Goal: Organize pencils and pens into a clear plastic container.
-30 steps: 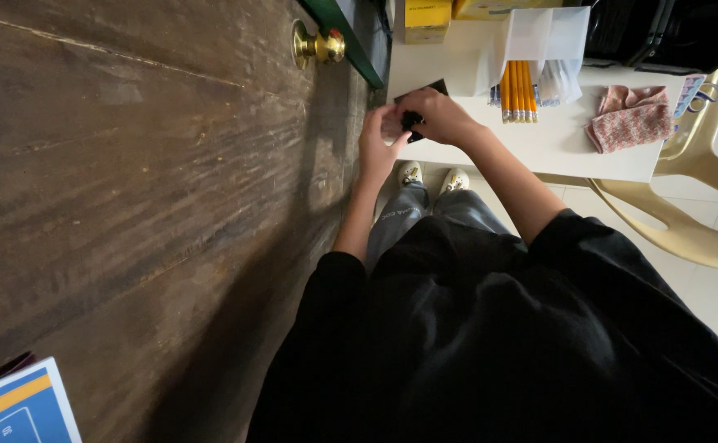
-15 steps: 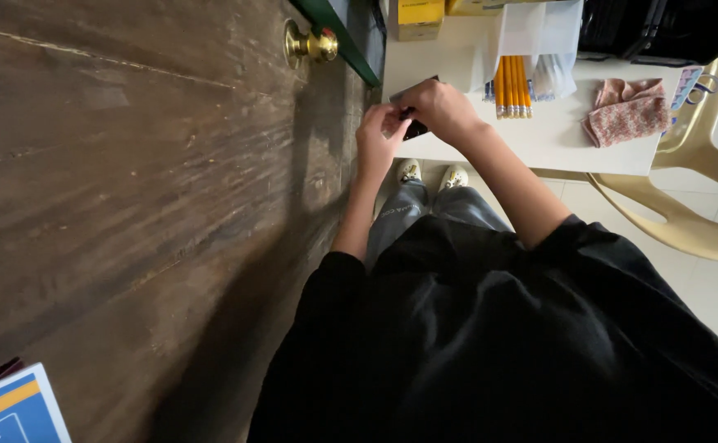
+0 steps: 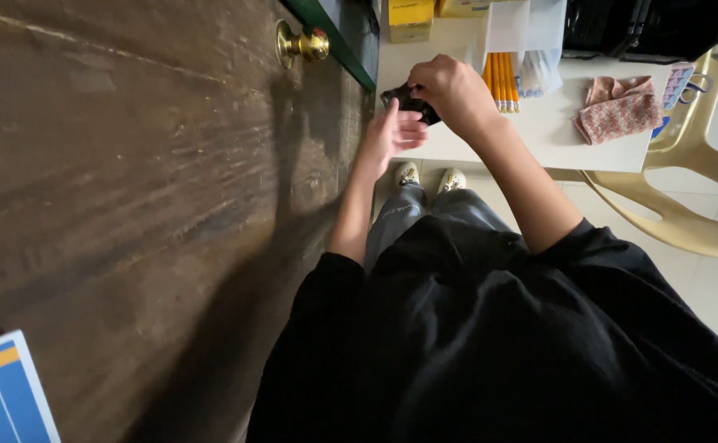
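Two hands work over the white surface [image 3: 539, 135] edge, right of the wooden door [image 3: 129, 189] and brass knob [image 3: 301, 45]. Left hand [image 3: 392, 135], fingers loosely spread, touches a small dark object [image 3: 404, 98]; right hand [image 3: 453, 90] pinches it. Handling appears under way, not finished. Pencils [image 3: 503, 82] and a pink cloth [image 3: 617, 107] lie untouched.

The small dark thing [image 3: 408, 100] is mostly covered by the right hand [image 3: 451, 92], so its kind cannot be told, and the left hand [image 3: 392, 135] shows only its back and fingers. The yellow box [image 3: 411, 18] and black bag [image 3: 646, 25] are cut off by the top edge. The blue sheet [image 3: 2, 394] runs off the bottom-left corner.
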